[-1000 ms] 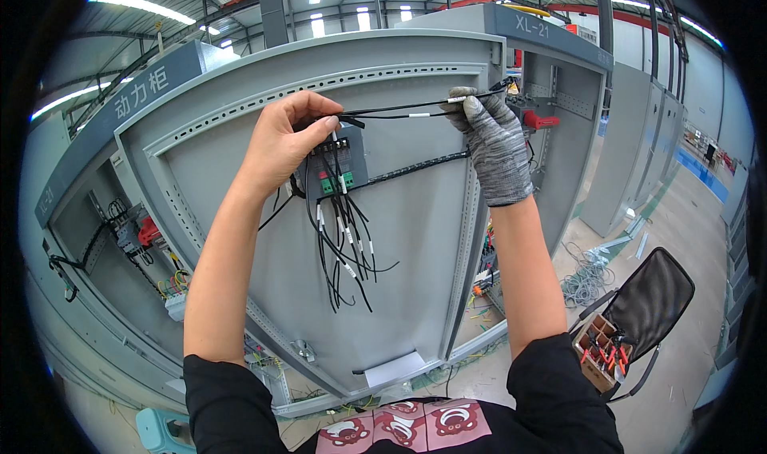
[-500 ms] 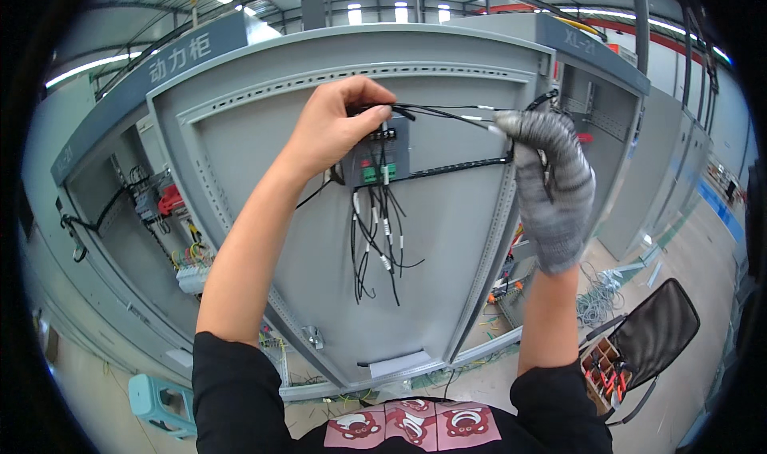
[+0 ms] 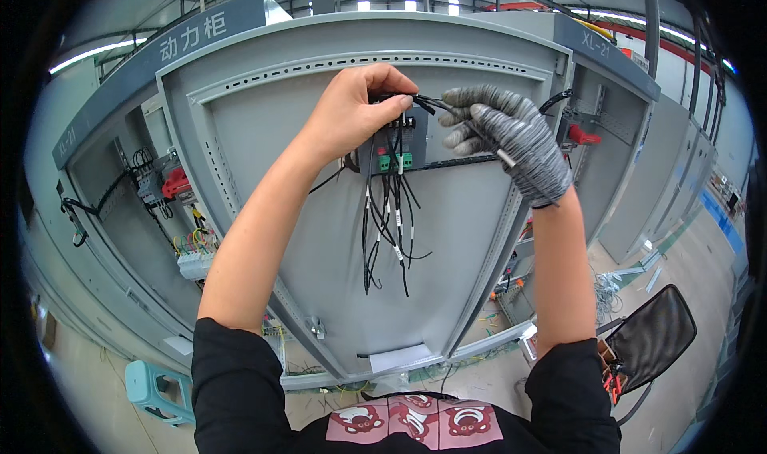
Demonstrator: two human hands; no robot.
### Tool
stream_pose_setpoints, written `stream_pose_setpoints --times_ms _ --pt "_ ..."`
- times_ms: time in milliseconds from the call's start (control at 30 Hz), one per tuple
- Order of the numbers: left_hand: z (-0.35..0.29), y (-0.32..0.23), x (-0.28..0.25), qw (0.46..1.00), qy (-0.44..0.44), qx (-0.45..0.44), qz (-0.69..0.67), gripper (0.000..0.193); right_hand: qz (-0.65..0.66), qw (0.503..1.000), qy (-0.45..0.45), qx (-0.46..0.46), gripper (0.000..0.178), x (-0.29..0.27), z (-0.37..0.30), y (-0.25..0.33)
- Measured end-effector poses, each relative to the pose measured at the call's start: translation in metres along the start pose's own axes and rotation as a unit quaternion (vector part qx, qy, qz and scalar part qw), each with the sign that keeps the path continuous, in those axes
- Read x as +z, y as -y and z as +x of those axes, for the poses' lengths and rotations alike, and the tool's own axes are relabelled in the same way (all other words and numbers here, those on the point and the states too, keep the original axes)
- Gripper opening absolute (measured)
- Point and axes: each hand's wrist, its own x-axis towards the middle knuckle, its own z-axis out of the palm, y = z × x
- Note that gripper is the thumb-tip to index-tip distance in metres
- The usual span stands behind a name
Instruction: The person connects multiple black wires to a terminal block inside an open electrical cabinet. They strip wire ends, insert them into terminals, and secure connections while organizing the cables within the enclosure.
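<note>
My bare left hand (image 3: 363, 106) is closed, thumb and forefinger pinching a bunch of thin black wires (image 3: 430, 102) above a panel-mounted device. My right hand (image 3: 511, 138), in a grey striped knit glove, is just right of it with fingers stretched and apart. Wire ends reach across the glove, one with a white marker sleeve (image 3: 506, 158). Behind my left fingers, partly hidden, is the dark grey device (image 3: 414, 138) with green terminal blocks (image 3: 395, 161). More black wires (image 3: 391, 230) with white markers hang loose beneath it against the grey cabinet door (image 3: 319, 238).
A black sleeved harness (image 3: 463, 163) runs right from the device. Open cabinets with red switches (image 3: 176, 184) flank the door. At lower left stands a light-blue stool (image 3: 160, 390); at lower right, an open black tool bag (image 3: 659, 338). Wire scraps (image 3: 609, 294) lie on the floor.
My right hand has come left and its fingers have spread; before, it held the wires drawn out to the right. The left hand keeps its pinch. The view has shifted slightly.
</note>
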Motion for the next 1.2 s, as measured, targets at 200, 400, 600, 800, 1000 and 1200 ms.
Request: stream_pose_setpoints --times_ms 200,400,600,800,1000,1200 --pt "0.001 0.000 0.002 1.000 0.000 0.006 -0.013 0.020 -0.175 0.980 0.049 -0.085 0.028 -0.017 0.007 0.007" --pt "-0.003 -0.003 0.000 1.000 0.013 0.001 0.019 0.019 -0.599 0.793 0.021 -0.110 0.019 0.002 0.012 0.035" --pt "0.002 -0.002 -0.004 0.999 0.037 0.000 -0.016 0.019 -0.591 0.781 0.071 -0.187 0.018 -0.022 0.041 0.029" --pt "0.000 -0.003 -0.005 0.998 0.043 0.008 -0.041 0.019 -0.464 0.876 0.082 -0.100 0.025 -0.018 0.034 0.020" --pt "0.000 -0.001 -0.004 0.998 0.038 0.010 -0.044 0.020 -0.589 0.757 0.075 -0.272 0.024 -0.014 0.025 0.009" --pt "0.001 -0.003 -0.005 0.998 0.044 0.005 -0.032 0.019 -0.720 0.596 0.088 -0.344 0.029 -0.015 0.031 0.011"
